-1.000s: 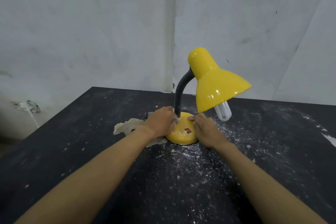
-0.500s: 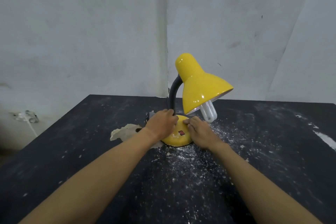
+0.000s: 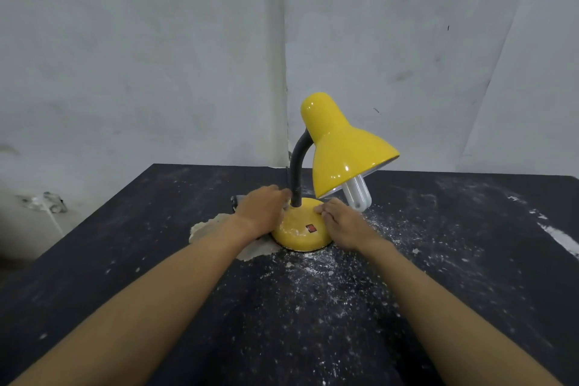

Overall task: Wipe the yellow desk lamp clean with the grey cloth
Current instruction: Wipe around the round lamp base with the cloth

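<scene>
On black table [image 3: 94, 260], left of centre: grey cloth [image 3: 205, 229], crumpled flat, touching left edge of round base [image 3: 297, 240] of yellow desk lamp [image 3: 341, 150], partly hidden under left wrist. Left hand [image 3: 261, 210] on top of the cloth, cupping left side of the base, fingers curled, tips just beside black flexible neck [image 3: 297, 172]; can't tell if any cloth is pinched under the palm. Lamp upright mid-table, near the wall corner at the back. Base smeared with white residue, red switch [image 3: 310, 228] facing camera. Shade tilted down to the right, white bulb [image 3: 357, 194] sticking out below its rim. Right hand [image 3: 343, 224] gripping right side of the base, fingers bent, tips on the dome under the shade. White powder [image 3: 313, 279] scattered in front and right of the base; white streak [image 3: 560, 238] near right table edge.
</scene>
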